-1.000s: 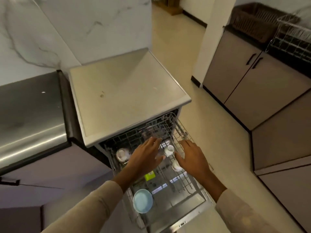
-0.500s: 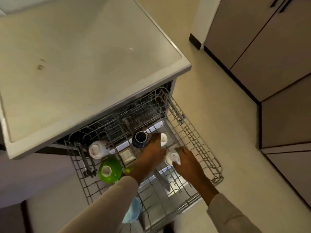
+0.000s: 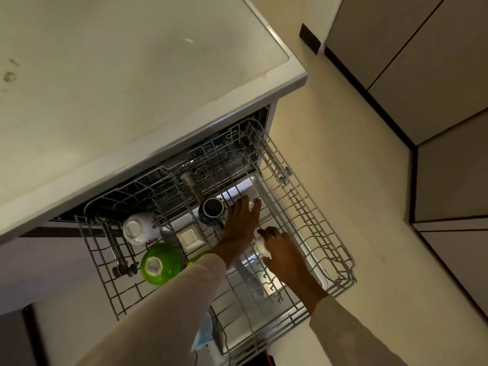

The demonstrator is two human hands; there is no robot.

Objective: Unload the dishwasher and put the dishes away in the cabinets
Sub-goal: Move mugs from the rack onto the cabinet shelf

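My left fingers [image 3: 244, 206] curled on far white cup [image 3: 253, 205], right fingers [image 3: 267, 231] pinching near white cup [image 3: 262, 248], dark blue cup [image 3: 211, 207] crowding alongside

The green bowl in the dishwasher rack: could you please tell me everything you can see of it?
The green bowl is bright lime, glossy and plastic-looking. It sits upside down, slightly tilted, with a white barcode sticker on its base. It rests on the wires of the rack, on its left side, close beside the white floral bowl.
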